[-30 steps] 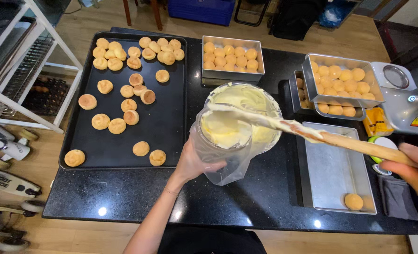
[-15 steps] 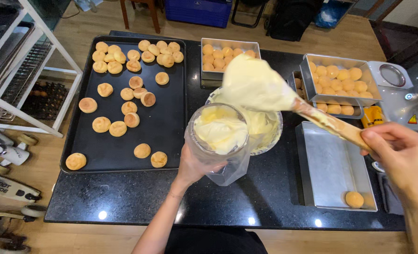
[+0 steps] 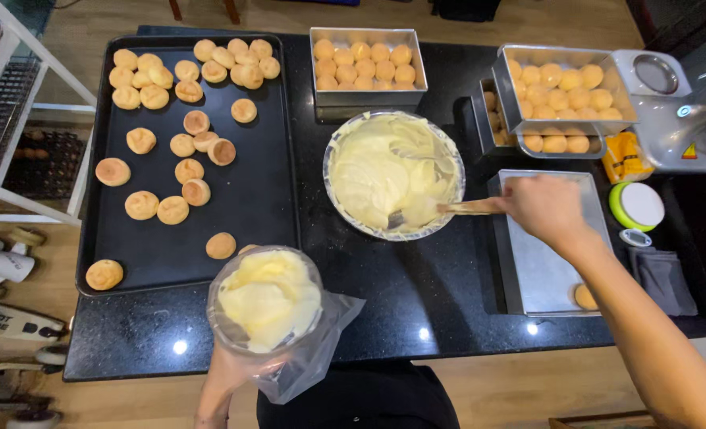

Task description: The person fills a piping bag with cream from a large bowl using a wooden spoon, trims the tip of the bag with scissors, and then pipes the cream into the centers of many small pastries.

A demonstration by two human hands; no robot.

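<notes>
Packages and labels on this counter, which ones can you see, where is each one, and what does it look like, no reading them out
Orange packet: right side of the black counter, beside the grey machine; flat, rectangular, orange with a dark print.
Warning sticker: on the grey machine at the far right; small yellow triangle on red.
Lettered white object: on the floor, lower left; long, white with dark lettering.
No screens show.

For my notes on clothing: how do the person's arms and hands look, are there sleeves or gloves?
Both hands are bare: the left hand and the right hand wear no gloves. No sleeve, watch or ring shows on either forearm. Dark clothing appears at the bottom edge.
</notes>
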